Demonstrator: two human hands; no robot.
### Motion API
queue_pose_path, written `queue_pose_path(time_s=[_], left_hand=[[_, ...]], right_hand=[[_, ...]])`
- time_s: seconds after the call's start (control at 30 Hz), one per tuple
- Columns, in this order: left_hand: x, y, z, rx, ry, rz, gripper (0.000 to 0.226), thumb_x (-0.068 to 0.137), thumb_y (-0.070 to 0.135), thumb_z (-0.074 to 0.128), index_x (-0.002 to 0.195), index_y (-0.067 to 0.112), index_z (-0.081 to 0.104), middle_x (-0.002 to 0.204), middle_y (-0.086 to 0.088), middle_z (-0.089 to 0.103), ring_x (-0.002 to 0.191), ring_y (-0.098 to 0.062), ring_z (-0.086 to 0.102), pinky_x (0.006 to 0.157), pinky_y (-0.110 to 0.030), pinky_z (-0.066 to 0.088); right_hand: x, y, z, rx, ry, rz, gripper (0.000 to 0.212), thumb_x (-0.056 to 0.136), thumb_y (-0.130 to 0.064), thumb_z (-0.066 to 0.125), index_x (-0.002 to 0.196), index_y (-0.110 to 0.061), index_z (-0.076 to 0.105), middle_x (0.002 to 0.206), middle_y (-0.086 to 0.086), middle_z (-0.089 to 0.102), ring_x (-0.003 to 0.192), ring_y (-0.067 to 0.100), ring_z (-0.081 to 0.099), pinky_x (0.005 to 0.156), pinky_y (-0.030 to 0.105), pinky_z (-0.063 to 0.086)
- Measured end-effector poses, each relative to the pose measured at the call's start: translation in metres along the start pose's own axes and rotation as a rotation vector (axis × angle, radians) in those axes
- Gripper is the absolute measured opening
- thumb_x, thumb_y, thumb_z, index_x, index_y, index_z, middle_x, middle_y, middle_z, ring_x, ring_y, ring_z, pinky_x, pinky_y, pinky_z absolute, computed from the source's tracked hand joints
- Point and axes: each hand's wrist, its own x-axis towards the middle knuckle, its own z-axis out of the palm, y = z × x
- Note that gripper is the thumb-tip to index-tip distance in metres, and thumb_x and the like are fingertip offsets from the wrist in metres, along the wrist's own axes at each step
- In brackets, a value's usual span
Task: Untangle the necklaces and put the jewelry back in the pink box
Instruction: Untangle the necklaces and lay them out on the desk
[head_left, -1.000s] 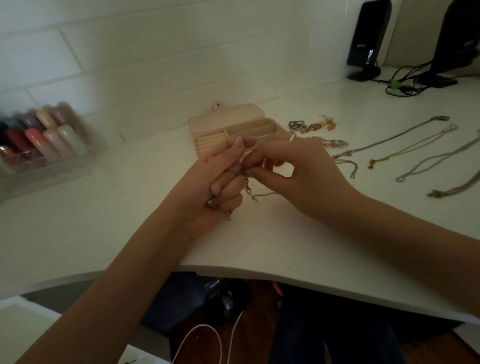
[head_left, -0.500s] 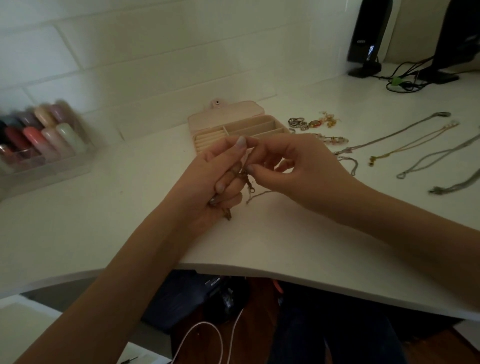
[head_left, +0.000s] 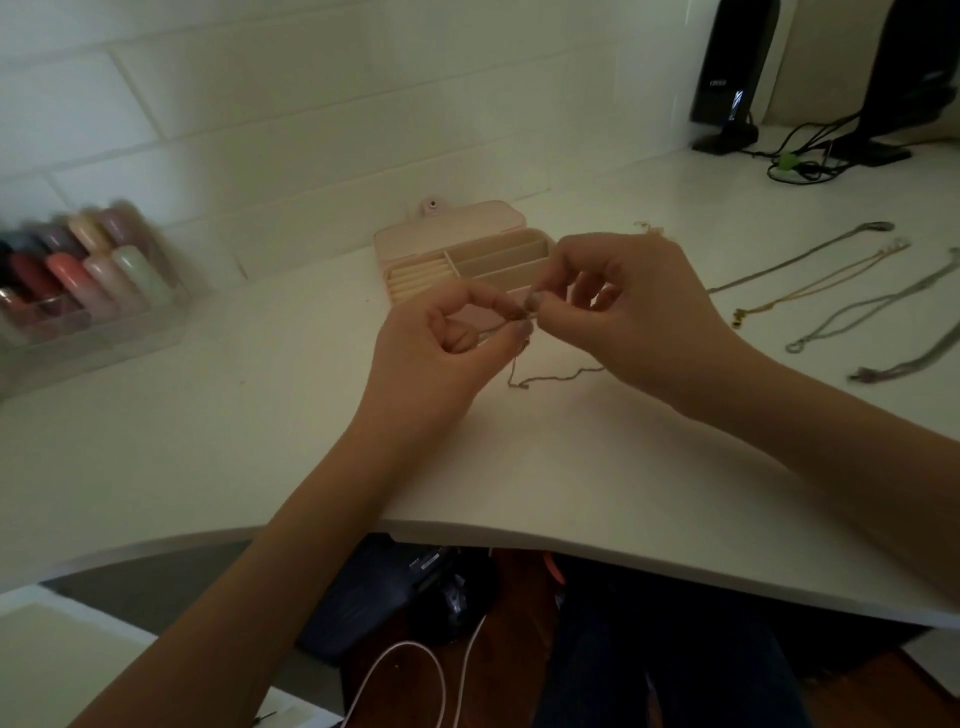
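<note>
Both your hands pinch one thin chain just in front of the open pink box.

Your left hand (head_left: 441, 343) and right hand (head_left: 628, 306) meet fingertip to fingertip above the white desk (head_left: 208, 441), each nipping the tangled chain (head_left: 545, 376) between thumb and finger; its loose end droops and trails on the desk below your right hand. The pink box (head_left: 467, 260) sits open right behind your hands, lid back, compartments showing. Four straightened necklaces (head_left: 810, 260) lie apart on the desk to your right. A clear case of blurred nail polish bottles (head_left: 88, 280) stands at far left, against the wall.
</note>
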Motion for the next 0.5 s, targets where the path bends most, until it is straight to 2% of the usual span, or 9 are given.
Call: queue_pose_path(time_s=[0.07,0.13,0.2,0.27,0.33,0.4,0.5], left_hand=[[0.0005,-0.0012,0.0002,0.024,0.021,0.005,0.004,0.084,0.023,0.068,0.082,0.020,0.069,0.043,-0.008,0.036,0.042,-0.016,0.028,0.051,-0.032,0.041],[0.0009,-0.0013,0.0014,0.057,0.055,0.003,0.007,0.084,0.022,0.067,0.077,0.023,0.068,0.043,-0.007,0.039,0.042,-0.014,0.031,0.050,-0.033,0.041],[0.0011,-0.0010,0.0030,0.086,0.074,0.011,0.009,0.084,0.022,0.066,0.076,0.023,0.068,0.047,-0.012,0.048,0.044,-0.021,0.036,0.049,-0.038,0.041],[0.0014,-0.0004,0.0031,0.101,0.074,0.009,0.009,0.084,0.023,0.066,0.077,0.022,0.072,0.059,-0.019,0.059,0.055,-0.036,0.047,0.053,-0.042,0.046],[0.0021,-0.0017,0.0013,0.102,0.072,0.012,0.012,0.084,0.021,0.065,0.077,0.021,0.074,0.064,-0.022,0.061,0.061,-0.040,0.051,0.052,-0.038,0.043],[0.0024,-0.0029,-0.0006,0.079,0.060,0.012,0.012,0.084,0.019,0.065,0.078,0.019,0.075,0.059,-0.023,0.057,0.054,-0.036,0.042,0.053,-0.030,0.038],[0.0024,-0.0054,0.0005,0.009,0.052,-0.012,0.014,0.082,0.016,0.063,0.073,0.025,0.071,0.042,-0.001,0.038,0.044,-0.014,0.029,0.052,-0.025,0.033]], right_hand=[[-0.0004,-0.0002,0.0007,-0.011,-0.003,-0.018,0.009,0.079,-0.013,0.067,0.071,-0.011,0.065,0.055,-0.017,0.055,0.047,0.004,0.046,0.046,0.014,0.036],[-0.0004,-0.0009,0.0018,0.015,-0.002,-0.008,0.009,0.079,-0.013,0.066,0.071,-0.011,0.063,0.061,-0.008,0.059,0.050,0.010,0.047,0.048,0.021,0.038],[-0.0008,-0.0026,0.0021,0.070,-0.029,0.045,0.008,0.080,-0.011,0.065,0.072,-0.010,0.062,0.066,0.001,0.062,0.054,0.013,0.050,0.051,0.022,0.041],[-0.0007,-0.0041,0.0020,0.160,-0.080,0.129,0.010,0.082,-0.009,0.062,0.073,-0.012,0.060,0.061,-0.006,0.060,0.056,0.006,0.053,0.054,0.016,0.043],[0.0013,-0.0041,0.0014,0.331,-0.126,0.251,0.014,0.087,-0.007,0.054,0.074,-0.013,0.057,0.058,-0.011,0.056,0.054,0.003,0.054,0.057,0.016,0.046],[0.0041,-0.0040,0.0014,0.544,-0.171,0.388,0.018,0.090,-0.007,0.047,0.075,-0.012,0.054,0.060,-0.008,0.056,0.053,0.006,0.051,0.055,0.020,0.045],[0.0047,-0.0046,0.0029,0.768,-0.269,0.564,0.019,0.091,-0.009,0.040,0.077,-0.014,0.052,0.067,-0.002,0.054,0.051,0.009,0.044,0.049,0.021,0.040]])
